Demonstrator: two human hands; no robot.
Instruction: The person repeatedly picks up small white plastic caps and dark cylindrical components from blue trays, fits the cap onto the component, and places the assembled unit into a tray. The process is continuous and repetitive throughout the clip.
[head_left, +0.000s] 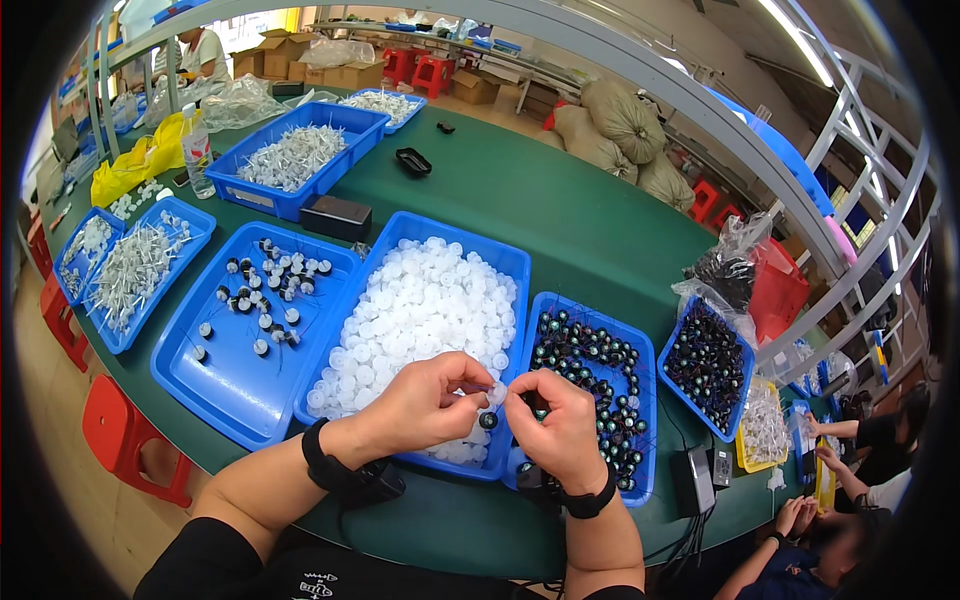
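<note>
My left hand (428,402) is closed in a pinch on a small translucent white plastic cap (496,393). Facing it, my right hand (556,422) is also pinched, its fingertips against the cap's right side; whatever else lies between those fingers is hidden. Just below the cap is a small round dark part (488,420) with a shiny face; whether it hangs from my fingers cannot be told. Both hands are above the front of a blue tray (517,268) heaped with white caps (425,300). Close to my right hand, another blue tray (645,420) holds dark round parts with thin wires (575,345).
Left of the caps, a blue tray (190,375) holds several capped dark parts (265,285). Farther trays carry white stemmed pieces (295,155). A black power box (692,480) with cables stands right. Co-workers' hands (797,515) show lower right. A metal frame (600,60) crosses overhead.
</note>
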